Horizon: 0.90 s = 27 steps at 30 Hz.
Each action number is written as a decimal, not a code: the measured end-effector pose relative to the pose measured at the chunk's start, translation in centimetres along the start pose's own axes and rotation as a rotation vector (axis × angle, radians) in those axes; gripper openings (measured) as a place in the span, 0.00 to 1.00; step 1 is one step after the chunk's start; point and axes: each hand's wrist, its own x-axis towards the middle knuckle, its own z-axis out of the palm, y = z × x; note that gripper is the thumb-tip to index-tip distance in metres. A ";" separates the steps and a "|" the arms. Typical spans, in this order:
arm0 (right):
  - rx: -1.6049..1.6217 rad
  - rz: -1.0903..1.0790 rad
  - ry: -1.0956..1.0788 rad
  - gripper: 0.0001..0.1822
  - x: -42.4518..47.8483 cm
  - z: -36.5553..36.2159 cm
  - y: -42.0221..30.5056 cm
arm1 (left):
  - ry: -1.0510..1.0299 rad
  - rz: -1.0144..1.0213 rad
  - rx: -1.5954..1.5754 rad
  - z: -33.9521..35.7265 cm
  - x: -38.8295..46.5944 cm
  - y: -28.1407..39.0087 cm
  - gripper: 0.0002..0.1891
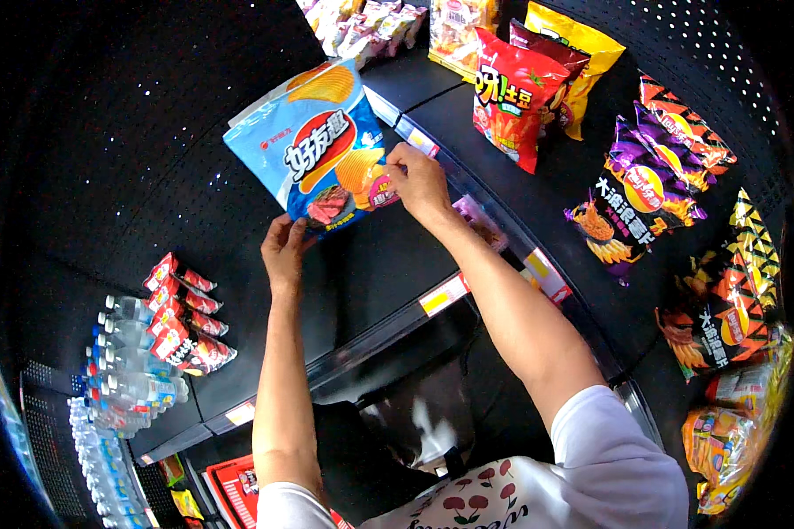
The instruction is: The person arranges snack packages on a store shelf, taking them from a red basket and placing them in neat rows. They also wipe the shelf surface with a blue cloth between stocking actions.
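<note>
A blue bag of ridged potato chips [331, 152] is held over a black shelf [364, 271], its printed front turned up to me. At the bag's lower left corner, the thumb and fingers of my left hand [284, 248] pinch the edge. My right hand [418, 178] grips the right side of the bag near its lower corner, fingers curled. Just right of the bag, price labels run along the shelf's edge strip [496, 218]. A small pink pack [480, 221] shows partly behind my right forearm.
Red chip bags [516, 99], purple Lay's bags [642, 192] and orange Lay's bags [728, 324] stand on the right shelf. Small red packs [182, 330] and water bottles [129, 357] line the left. Wrapped snacks [370, 30] sit at the top. A red box [235, 489] lies below.
</note>
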 end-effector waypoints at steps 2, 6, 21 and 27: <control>0.033 0.032 -0.047 0.04 0.1 1.7 0.9 | 0.010 0.014 -0.040 -1.6 0.6 -2.0 0.09; 0.176 0.223 -0.119 0.07 0.6 -0.1 2.5 | 0.004 -0.049 0.071 0.3 0.3 -2.4 0.14; -0.126 0.151 -0.121 0.18 0.0 -0.7 3.7 | -0.030 0.012 0.260 -0.1 -0.7 -3.3 0.19; -0.145 0.153 -0.289 0.21 -0.5 -0.4 3.2 | 0.013 -0.044 0.322 0.5 -0.6 -3.3 0.22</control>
